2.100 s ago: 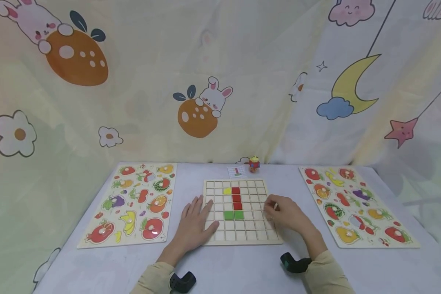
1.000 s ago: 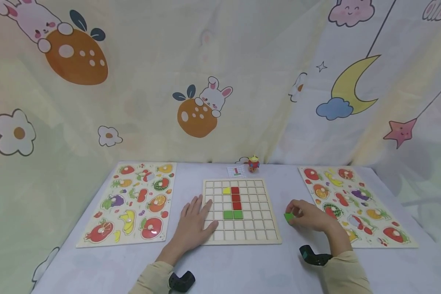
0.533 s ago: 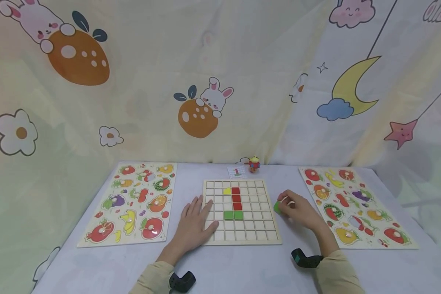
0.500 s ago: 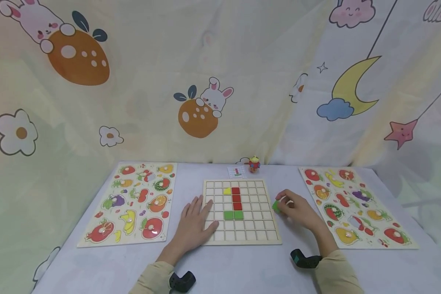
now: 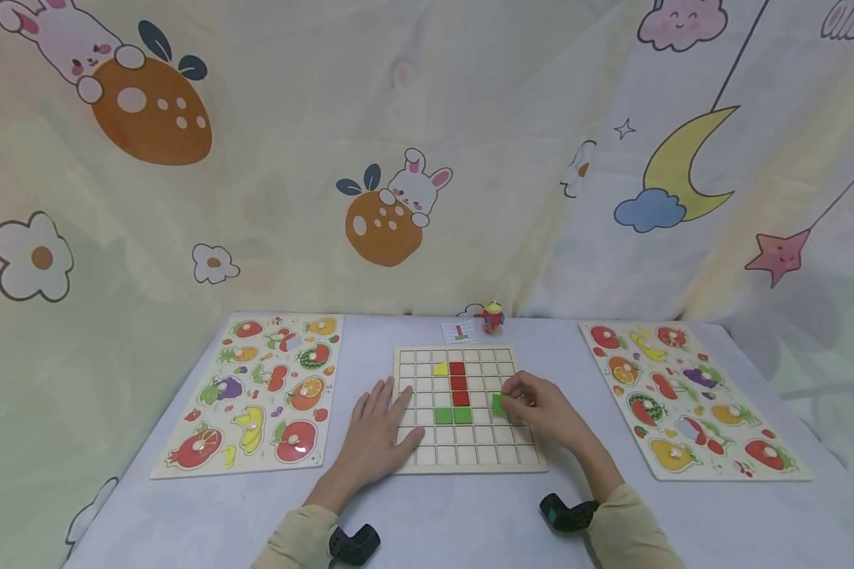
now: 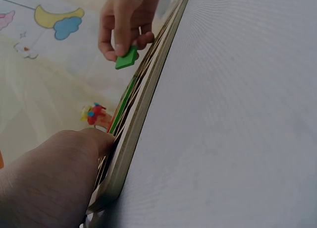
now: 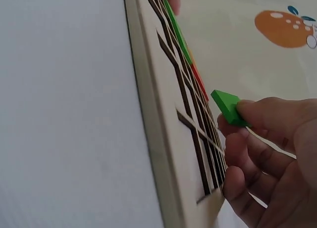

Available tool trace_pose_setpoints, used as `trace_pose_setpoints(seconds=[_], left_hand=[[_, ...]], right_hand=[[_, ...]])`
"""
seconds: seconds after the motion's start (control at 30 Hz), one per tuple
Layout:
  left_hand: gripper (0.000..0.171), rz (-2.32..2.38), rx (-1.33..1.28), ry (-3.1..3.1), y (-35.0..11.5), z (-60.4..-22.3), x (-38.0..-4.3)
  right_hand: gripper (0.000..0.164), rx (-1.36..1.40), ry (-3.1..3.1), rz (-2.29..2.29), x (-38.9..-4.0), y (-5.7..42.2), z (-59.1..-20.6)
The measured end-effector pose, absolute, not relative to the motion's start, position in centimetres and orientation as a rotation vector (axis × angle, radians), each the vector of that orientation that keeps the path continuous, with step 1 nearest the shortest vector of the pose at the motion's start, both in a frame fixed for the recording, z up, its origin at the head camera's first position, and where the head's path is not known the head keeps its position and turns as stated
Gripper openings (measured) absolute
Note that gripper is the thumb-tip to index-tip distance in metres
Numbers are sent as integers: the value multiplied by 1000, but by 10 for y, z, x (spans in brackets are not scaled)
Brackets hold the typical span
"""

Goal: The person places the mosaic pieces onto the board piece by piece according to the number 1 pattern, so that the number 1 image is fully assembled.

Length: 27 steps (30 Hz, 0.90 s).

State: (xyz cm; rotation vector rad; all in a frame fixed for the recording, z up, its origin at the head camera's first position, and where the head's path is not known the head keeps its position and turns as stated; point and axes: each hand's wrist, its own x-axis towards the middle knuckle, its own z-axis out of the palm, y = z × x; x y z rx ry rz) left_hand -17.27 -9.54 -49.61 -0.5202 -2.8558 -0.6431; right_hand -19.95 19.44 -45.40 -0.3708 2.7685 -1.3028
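Observation:
A pale wooden grid board [image 5: 470,468] lies flat in the middle of the table. Several coloured square tiles sit in its cells: a yellow tile [image 5: 440,369], a column of red tiles [image 5: 459,384] and a pair of green tiles [image 5: 453,415] below them. My left hand [image 5: 373,435] rests flat on the board's left edge, fingers spread. Above the right part of the board, my right hand [image 5: 544,407] pinches a loose green tile [image 7: 229,107] between thumb and fingers. In the left wrist view that held tile [image 6: 127,58] is tilted and apart from the board.
Fruit puzzle boards lie at both sides, one on the left [image 5: 256,395] and one on the right [image 5: 690,403]. Behind the grid board are a small pattern card [image 5: 459,332] and a toy figure [image 5: 493,318]. A printed cloth [image 5: 285,237] hangs at the table's back edge.
My right hand moved right off the board, came into view with a green tile, then moved back left over the board's right columns. The left hand stayed in place.

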Motion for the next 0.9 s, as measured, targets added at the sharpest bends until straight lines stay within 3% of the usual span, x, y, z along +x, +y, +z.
trace_pose_setpoints(seconds=[0.47,0.9], left_hand=[[66,-647,-524,-2856,-97,-495,-172],[66,-635,-522,-2860,-98,-494,-171]], right_hand=[[10,-462,2853,-1146,-193,169,-455],[7,-380,2983,-918,-190,155,-455]])
